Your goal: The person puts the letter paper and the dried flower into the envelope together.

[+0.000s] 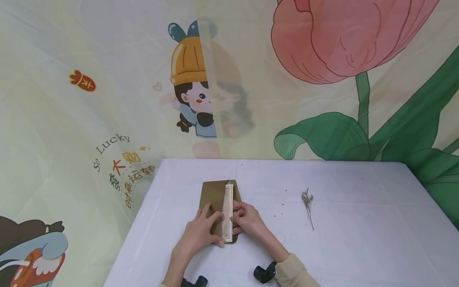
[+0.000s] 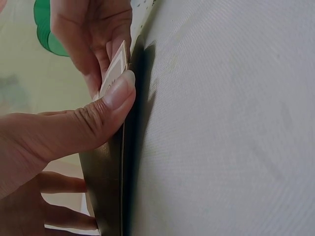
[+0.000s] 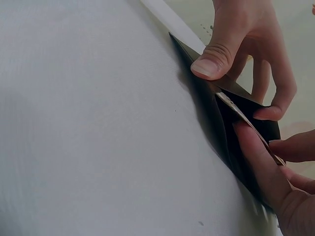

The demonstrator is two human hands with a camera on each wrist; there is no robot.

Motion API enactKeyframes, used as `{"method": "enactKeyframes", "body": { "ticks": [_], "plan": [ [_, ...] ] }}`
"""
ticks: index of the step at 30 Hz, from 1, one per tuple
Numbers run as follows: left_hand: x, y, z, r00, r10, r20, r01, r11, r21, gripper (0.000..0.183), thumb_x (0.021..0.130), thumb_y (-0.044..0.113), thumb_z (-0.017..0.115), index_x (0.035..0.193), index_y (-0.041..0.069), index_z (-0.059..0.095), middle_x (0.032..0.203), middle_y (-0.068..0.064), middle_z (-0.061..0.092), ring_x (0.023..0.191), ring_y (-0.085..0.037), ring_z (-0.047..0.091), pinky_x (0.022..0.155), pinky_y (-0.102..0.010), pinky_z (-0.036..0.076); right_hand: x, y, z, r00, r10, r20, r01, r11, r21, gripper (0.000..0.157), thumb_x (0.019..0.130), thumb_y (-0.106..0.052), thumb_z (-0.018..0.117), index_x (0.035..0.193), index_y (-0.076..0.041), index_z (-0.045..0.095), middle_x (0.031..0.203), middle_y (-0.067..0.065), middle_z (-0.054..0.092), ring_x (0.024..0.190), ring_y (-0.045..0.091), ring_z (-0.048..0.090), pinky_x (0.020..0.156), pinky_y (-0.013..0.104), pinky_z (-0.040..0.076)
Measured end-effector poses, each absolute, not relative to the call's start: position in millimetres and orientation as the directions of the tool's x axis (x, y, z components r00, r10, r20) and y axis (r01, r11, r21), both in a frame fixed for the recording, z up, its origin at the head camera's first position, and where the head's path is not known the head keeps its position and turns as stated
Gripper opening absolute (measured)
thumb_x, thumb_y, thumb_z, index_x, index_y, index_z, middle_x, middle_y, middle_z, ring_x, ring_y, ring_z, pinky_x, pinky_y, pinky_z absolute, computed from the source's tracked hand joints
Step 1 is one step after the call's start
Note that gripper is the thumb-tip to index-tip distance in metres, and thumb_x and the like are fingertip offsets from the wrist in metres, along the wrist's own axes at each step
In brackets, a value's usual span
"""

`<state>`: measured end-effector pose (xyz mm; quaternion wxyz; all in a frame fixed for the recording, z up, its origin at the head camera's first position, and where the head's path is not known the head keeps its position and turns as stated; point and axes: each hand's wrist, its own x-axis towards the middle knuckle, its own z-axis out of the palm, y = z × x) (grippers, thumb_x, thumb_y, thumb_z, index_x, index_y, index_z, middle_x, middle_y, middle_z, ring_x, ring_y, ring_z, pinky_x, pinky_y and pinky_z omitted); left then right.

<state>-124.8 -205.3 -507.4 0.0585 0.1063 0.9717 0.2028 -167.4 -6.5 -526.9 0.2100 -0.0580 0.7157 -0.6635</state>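
A brown envelope lies on the table, its pocket parted at the right, as the right wrist view shows. A narrow cream card with a printed pattern stands partly in that pocket. My right hand pinches the card from the right, with the thumb inside the dark opening and fingers on the card's other face. My left hand holds the envelope at the left. Its thumb presses at the near edge beside the card's end, while the other fingers spread over the brown surface. The card's lower part is hidden.
A small dried flower sprig lies to the right on the white-covered table. Several tiny dark bits are scattered between it and the envelope. A printed cloth hangs behind the table. Black wrist devices sit at both wrists.
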Motion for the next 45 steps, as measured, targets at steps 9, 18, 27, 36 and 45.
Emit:
{"method": "enactKeyframes", "body": {
  "ticks": [9, 18, 27, 36, 45],
  "plan": [
    [-125.1, -205.3, -506.2, -0.97, 0.234, -0.064, 0.189, 0.895, 0.404, 0.069, 0.062, 0.045, 0.093, 0.123, 0.031, 0.062, 0.157, -0.028, 0.039, 0.134, -0.07, 0.039, 0.081, -0.077, 0.048, -169.7, -11.0, -527.8, -0.904, -0.363, -0.228, 0.189, 0.14, -0.972, 0.041, 0.092, 0.007, 0.064, 0.13, 0.013, 0.051, 0.088, 0.016, 0.069, 0.068, 0.018, 0.072, 0.061, 0.038, 0.062],
    [-125.3, -204.9, -507.2, -0.969, 0.238, -0.069, 0.19, 0.893, 0.408, 0.068, 0.063, 0.045, 0.093, 0.122, 0.031, 0.062, 0.157, -0.027, 0.04, 0.134, -0.069, 0.039, 0.081, -0.076, 0.048, -170.3, -15.5, -527.5, -0.897, -0.382, -0.222, 0.183, 0.137, -0.973, 0.039, 0.092, 0.007, 0.064, 0.129, 0.011, 0.052, 0.088, 0.015, 0.07, 0.068, 0.019, 0.072, 0.061, 0.039, 0.062],
    [-124.9, -204.8, -507.2, -0.97, 0.231, -0.07, 0.184, 0.895, 0.406, 0.07, 0.063, 0.045, 0.093, 0.124, 0.03, 0.062, 0.158, -0.027, 0.039, 0.135, -0.069, 0.038, 0.082, -0.077, 0.047, -168.9, -18.5, -527.2, -0.898, -0.39, -0.205, 0.174, 0.115, -0.978, 0.04, 0.092, 0.008, 0.064, 0.13, 0.013, 0.051, 0.091, 0.018, 0.072, 0.07, 0.024, 0.073, 0.062, 0.042, 0.063],
    [-124.3, -206.0, -508.2, -0.969, 0.239, -0.067, 0.193, 0.894, 0.404, 0.071, 0.064, 0.046, 0.092, 0.125, 0.029, 0.062, 0.158, -0.028, 0.039, 0.135, -0.069, 0.038, 0.081, -0.077, 0.048, -168.8, -21.4, -528.4, -0.9, -0.389, -0.196, 0.161, 0.122, -0.98, 0.039, 0.092, 0.008, 0.065, 0.129, 0.012, 0.053, 0.09, 0.017, 0.073, 0.069, 0.023, 0.073, 0.061, 0.041, 0.062],
    [-124.8, -206.3, -508.0, -0.968, 0.242, -0.068, 0.197, 0.898, 0.393, 0.072, 0.064, 0.047, 0.091, 0.127, 0.029, 0.062, 0.158, -0.028, 0.039, 0.135, -0.068, 0.038, 0.08, -0.075, 0.049, -170.7, -24.1, -531.0, -0.897, -0.392, -0.203, 0.162, 0.136, -0.977, 0.037, 0.092, 0.007, 0.064, 0.128, 0.011, 0.054, 0.088, 0.014, 0.073, 0.067, 0.023, 0.074, 0.06, 0.038, 0.062]
  ]
}}
